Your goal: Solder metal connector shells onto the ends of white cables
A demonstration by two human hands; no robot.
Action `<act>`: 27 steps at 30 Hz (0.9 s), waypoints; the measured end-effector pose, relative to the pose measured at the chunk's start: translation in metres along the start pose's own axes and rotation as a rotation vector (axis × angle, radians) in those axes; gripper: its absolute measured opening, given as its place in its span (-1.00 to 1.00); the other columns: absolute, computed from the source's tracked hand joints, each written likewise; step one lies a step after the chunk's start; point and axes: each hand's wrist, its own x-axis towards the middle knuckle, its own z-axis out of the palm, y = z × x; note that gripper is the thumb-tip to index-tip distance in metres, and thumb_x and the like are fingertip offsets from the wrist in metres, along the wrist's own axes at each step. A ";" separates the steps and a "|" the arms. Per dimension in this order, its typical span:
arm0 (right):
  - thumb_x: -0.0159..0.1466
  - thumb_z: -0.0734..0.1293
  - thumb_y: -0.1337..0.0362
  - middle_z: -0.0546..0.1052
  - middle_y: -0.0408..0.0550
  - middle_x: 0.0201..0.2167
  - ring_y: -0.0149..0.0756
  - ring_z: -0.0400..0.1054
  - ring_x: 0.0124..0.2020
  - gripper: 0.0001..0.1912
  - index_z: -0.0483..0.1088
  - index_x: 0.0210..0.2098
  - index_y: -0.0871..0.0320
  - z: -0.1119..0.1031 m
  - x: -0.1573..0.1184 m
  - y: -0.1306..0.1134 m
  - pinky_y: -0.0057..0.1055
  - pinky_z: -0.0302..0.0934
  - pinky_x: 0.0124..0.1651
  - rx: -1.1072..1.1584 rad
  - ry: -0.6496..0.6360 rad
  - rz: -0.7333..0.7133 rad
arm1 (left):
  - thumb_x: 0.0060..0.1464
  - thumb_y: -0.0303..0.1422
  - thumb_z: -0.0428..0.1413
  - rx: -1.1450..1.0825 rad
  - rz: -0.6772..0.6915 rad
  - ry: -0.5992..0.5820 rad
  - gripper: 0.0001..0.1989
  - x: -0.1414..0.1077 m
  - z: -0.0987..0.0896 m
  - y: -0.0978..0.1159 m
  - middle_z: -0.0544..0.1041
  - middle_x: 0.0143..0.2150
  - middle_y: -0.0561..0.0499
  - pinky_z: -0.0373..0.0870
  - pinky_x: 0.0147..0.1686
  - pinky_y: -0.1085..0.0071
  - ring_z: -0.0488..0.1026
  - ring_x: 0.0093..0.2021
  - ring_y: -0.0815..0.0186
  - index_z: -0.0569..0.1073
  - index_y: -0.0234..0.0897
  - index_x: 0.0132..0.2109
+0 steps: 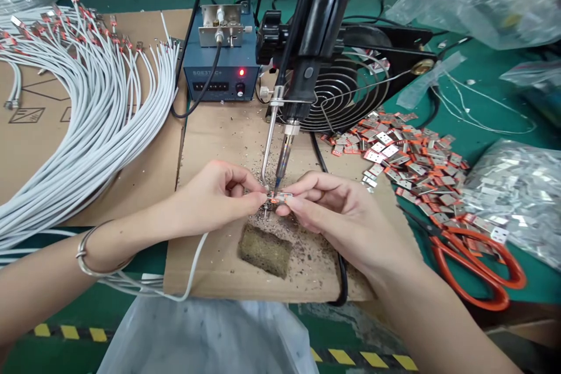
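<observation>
My left hand [223,196] pinches the end of a white cable [196,263], which hangs down below the palm. Between the fingers of my right hand [326,201] is a small metal connector [281,197] with orange-red parts, and it meets the cable end. Directly above them the soldering iron [286,155] points down, its tip at the connector. Beside the iron a thin bent metal tube [270,140] ends close to my left fingertips. The exact contact at the tip is too small to tell.
A worn sponge [265,250] lies on the cardboard [210,274] below my hands. White cables [100,123] fill the left. A blue soldering station [221,67] and a black fan [337,96] stand behind. Loose connectors [407,158], orange-handled scissors [471,269] and a plastic bag [521,198] are at right.
</observation>
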 end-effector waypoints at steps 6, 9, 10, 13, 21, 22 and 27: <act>0.01 0.47 0.28 0.55 -0.15 -0.59 -0.44 0.42 -0.56 -0.86 0.46 -0.44 0.15 0.001 0.000 0.000 -0.57 0.23 -0.55 -0.038 0.019 0.001 | -0.01 -0.40 0.09 -0.007 -0.023 0.013 -0.89 0.000 0.001 0.001 0.19 -0.71 0.23 -0.02 -0.77 0.64 0.10 -0.74 0.58 0.40 -0.33 -0.45; 0.05 0.46 0.28 0.57 -0.15 -0.54 -0.45 0.45 -0.51 -0.89 0.47 -0.44 0.13 -0.001 -0.001 0.001 -0.58 0.28 -0.49 -0.016 0.001 -0.008 | 0.00 -0.39 0.09 -0.014 -0.017 0.008 -0.89 -0.002 0.001 0.002 0.19 -0.71 0.23 -0.02 -0.77 0.63 0.10 -0.74 0.57 0.40 -0.33 -0.45; 0.05 0.46 0.29 0.58 -0.15 -0.53 -0.45 0.45 -0.50 -0.90 0.48 -0.44 0.13 -0.001 -0.002 0.001 -0.58 0.29 -0.47 -0.007 0.000 -0.008 | 0.00 -0.39 0.09 -0.018 -0.016 0.005 -0.89 -0.002 0.001 0.002 0.19 -0.71 0.23 -0.03 -0.77 0.63 0.09 -0.75 0.57 0.40 -0.33 -0.44; 0.04 0.47 0.29 0.57 -0.15 -0.55 -0.44 0.45 -0.50 -0.89 0.48 -0.45 0.13 -0.001 -0.001 0.000 -0.57 0.30 -0.46 0.000 0.001 -0.007 | -0.01 -0.39 0.10 -0.020 -0.020 -0.003 -0.90 -0.002 0.001 0.003 0.19 -0.70 0.23 -0.02 -0.78 0.62 0.09 -0.75 0.57 0.41 -0.33 -0.44; 0.03 0.46 0.33 0.55 -0.15 -0.57 -0.46 0.44 -0.52 -0.90 0.45 -0.47 0.15 0.005 0.000 -0.003 -0.61 0.24 -0.53 -0.060 0.053 0.017 | -0.01 -0.39 0.09 0.046 -0.056 -0.005 -0.89 0.000 0.000 0.002 0.17 -0.70 0.22 -0.03 -0.77 0.62 0.09 -0.74 0.56 0.40 -0.33 -0.45; 0.03 0.46 0.33 0.55 -0.15 -0.57 -0.46 0.44 -0.51 -0.90 0.45 -0.47 0.15 0.005 0.000 -0.003 -0.61 0.24 -0.53 -0.064 0.054 0.016 | 0.00 -0.38 0.09 0.045 -0.049 -0.008 -0.89 0.000 0.000 0.001 0.19 -0.69 0.22 -0.02 -0.77 0.62 0.09 -0.73 0.56 0.40 -0.33 -0.44; 0.02 0.47 0.30 0.54 -0.14 -0.56 -0.42 0.45 -0.50 -0.88 0.45 -0.46 0.15 0.005 -0.002 -0.003 -0.58 0.26 -0.52 -0.088 0.059 0.002 | 0.02 -0.37 0.06 0.046 -0.015 -0.001 -0.89 0.001 0.000 -0.004 0.21 -0.66 0.20 0.00 -0.76 0.62 0.12 -0.72 0.56 0.41 -0.33 -0.42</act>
